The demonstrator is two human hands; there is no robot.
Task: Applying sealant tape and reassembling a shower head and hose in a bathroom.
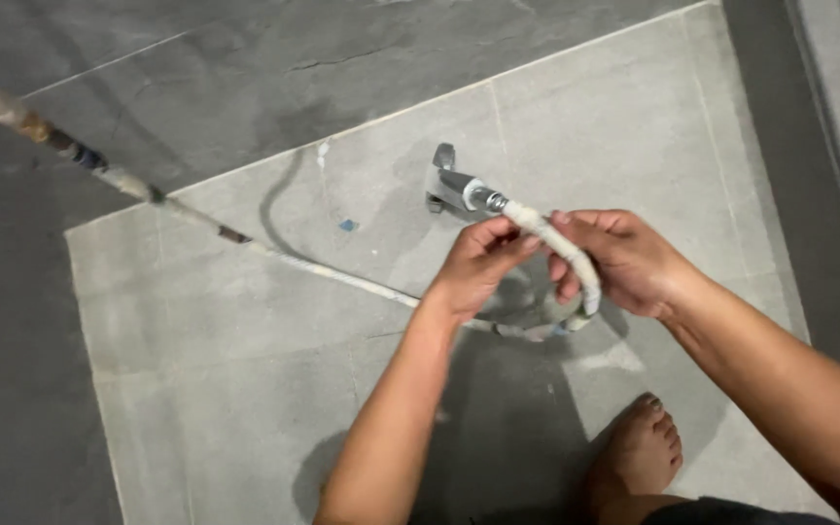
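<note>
Two hands: both closed on one white wrapped hose, held above a grey tiled floor.
Foot: a bare foot [642, 449] stands on the floor at the near right, toes pointing away, below the right forearm.
Left hand: the left hand [478, 267] comes up from the near middle, its fingers [494, 236] pinched around the hose just behind the metal end.
Right hand: the right hand [622, 261] comes in from the right, curled around the hose a little further along, where it bends downward; thumb and fingers are wrapped over it.
Hose: the hose [564, 248] is pale and wound with tape or cloth; it arcs between the two hands, loops down under them near the floor, then runs away to the far left as a long line, with darker and brownish patches towards its far left end.
Fitting: a shiny metal fitting [461, 188] sits on the hose's end, just beyond the left hand's fingertips, sticking out to the far left of both hands.
Floor: the floor [245, 389] has a lighter grey tile under the hands and darker tiles at the far left; a small blue speck [347, 225] lies left of the fitting.
Shadows: arm shadows fall on the light tile below the hands.
</note>
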